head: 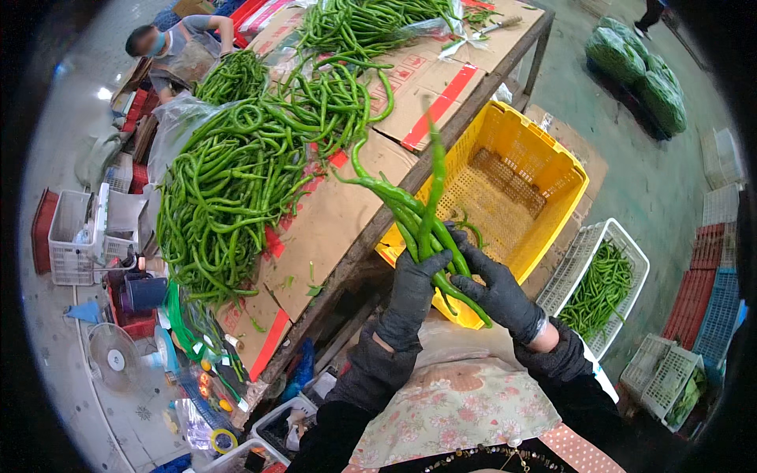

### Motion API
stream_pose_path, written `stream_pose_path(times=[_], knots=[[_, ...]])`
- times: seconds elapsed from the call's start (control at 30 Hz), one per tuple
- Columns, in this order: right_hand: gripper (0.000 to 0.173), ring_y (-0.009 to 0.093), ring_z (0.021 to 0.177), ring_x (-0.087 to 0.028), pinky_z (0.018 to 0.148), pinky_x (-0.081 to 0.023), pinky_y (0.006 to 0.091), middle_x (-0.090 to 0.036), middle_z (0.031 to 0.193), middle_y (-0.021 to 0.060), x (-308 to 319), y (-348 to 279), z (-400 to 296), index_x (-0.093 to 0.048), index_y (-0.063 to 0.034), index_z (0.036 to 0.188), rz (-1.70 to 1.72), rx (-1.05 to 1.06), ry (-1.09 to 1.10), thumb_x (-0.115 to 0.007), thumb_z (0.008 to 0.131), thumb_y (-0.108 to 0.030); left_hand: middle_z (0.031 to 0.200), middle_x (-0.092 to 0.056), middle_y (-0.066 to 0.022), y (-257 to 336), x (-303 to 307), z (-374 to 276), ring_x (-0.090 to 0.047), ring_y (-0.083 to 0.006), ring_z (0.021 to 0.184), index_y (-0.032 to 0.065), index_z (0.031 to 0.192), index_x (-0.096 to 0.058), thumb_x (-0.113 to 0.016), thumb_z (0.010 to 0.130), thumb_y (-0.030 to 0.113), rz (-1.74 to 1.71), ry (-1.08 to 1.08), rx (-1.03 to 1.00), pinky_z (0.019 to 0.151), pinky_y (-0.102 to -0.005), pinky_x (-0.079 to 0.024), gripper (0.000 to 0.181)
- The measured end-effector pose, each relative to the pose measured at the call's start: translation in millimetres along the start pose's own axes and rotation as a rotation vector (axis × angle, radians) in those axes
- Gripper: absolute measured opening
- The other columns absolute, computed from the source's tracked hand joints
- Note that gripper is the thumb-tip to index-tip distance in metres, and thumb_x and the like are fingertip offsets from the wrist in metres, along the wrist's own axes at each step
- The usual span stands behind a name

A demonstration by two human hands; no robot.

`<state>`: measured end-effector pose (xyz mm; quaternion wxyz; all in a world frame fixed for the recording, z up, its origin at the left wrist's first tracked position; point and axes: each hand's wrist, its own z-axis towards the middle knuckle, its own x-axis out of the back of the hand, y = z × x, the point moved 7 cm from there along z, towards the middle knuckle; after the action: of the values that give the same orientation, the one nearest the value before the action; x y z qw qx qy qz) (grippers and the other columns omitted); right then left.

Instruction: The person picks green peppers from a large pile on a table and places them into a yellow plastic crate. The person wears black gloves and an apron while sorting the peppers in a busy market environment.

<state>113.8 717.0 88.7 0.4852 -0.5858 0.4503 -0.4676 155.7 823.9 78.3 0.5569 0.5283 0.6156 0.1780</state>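
Several long green chili peppers (434,227) are held between my two hands, over the near side of a yellow plastic crate (568,177). My left hand (411,292), in a black glove, grips the bunch from the left. In a matching glove, my right hand (497,292) has its fingers around the bunch's right side. One pepper stands up out of the bunch, blurred at its tip. A large heap of long green peppers (219,201) lies on the cardboard-covered table (349,219) to the left. A few peppers lie in the crate beyond my right hand.
A white basket (641,260) of green peppers stands right of the yellow crate. The table's wooden edge runs diagonally beside my hands. A knife (500,25) lies at the table's far end. A person (192,50) is across the table. Green bundles (639,74) stand on the floor.
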Motion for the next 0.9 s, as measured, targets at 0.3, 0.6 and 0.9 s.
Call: stream_pose_path(times=[0.3,0.6,0.9], knots=[[0.044,0.015,0.097,-0.053,0.084,-0.042,0.0281,-0.057,0.108,0.0119,-2.6,12.0,-8.9,-0.040,0.0015,0.126,0.285,-0.098,0.089,-0.053,0.087,-0.015,0.114,-0.051,-0.0148,5.8,-5.0,-12.0,-0.052,-0.0236,0.103,0.0002,0.125,-0.035,-0.053,0.081,0.006,-0.228,0.023,-0.100,0.087,-0.0337,-0.044,0.048],[0.066,0.021,0.100,-0.052,0.084,-0.043,0.0325,-0.052,0.112,0.0150,0.1,-20.0,2.0,-0.025,0.0007,0.132,0.159,0.026,0.160,-0.061,0.081,-0.021,0.113,-0.050,-0.0100,4.6,-19.4,-19.8,-0.053,-0.0187,0.099,0.0043,0.133,-0.026,-0.056,0.080,0.005,0.064,-0.034,-0.274,0.086,-0.0301,-0.044,0.061],[0.078,0.036,0.118,-0.036,0.099,-0.030,0.0376,-0.033,0.128,0.0234,-16.0,-30.7,-16.0,-0.015,-0.0027,0.137,-0.216,0.248,0.125,-0.061,0.075,-0.010,0.114,-0.049,-0.0056,-17.0,-17.6,-24.8,-0.050,-0.0147,0.102,0.0036,0.128,-0.036,-0.050,0.087,0.017,-0.268,0.008,-0.035,0.088,-0.0290,-0.041,0.045]])
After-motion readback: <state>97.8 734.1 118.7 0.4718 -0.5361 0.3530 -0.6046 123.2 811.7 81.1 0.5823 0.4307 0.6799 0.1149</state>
